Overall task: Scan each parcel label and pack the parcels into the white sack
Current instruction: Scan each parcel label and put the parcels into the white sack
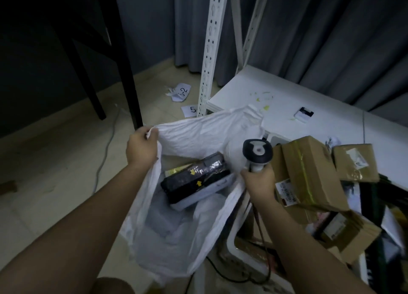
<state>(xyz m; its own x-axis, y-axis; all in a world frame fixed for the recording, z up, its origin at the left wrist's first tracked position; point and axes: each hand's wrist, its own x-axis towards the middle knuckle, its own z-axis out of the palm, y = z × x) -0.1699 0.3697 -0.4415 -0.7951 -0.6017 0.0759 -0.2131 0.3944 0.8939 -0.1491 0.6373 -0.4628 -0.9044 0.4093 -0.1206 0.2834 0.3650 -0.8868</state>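
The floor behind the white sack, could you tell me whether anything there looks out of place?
Yes. Two white paper slips with handwritten numbers lie loose on the floor by the white shelf post, one crumpled with torn scraps beside it. They look dropped rather than placed. A grey cable also trails across the tiles.

Two white paper slips lie on the floor by the rack post: the crumpled slip (182, 92) farther off shows a "2" with a mark before it too creased to make out, and the flat slip (190, 111) nearer the post shows a "5", its remainder cut off behind the post. The black parcel (194, 179) inside the white sack (198, 130) carries two yellow arrow stickers, and the shipping label (287, 191) on the big cardboard box (309, 172) has print too small to read.
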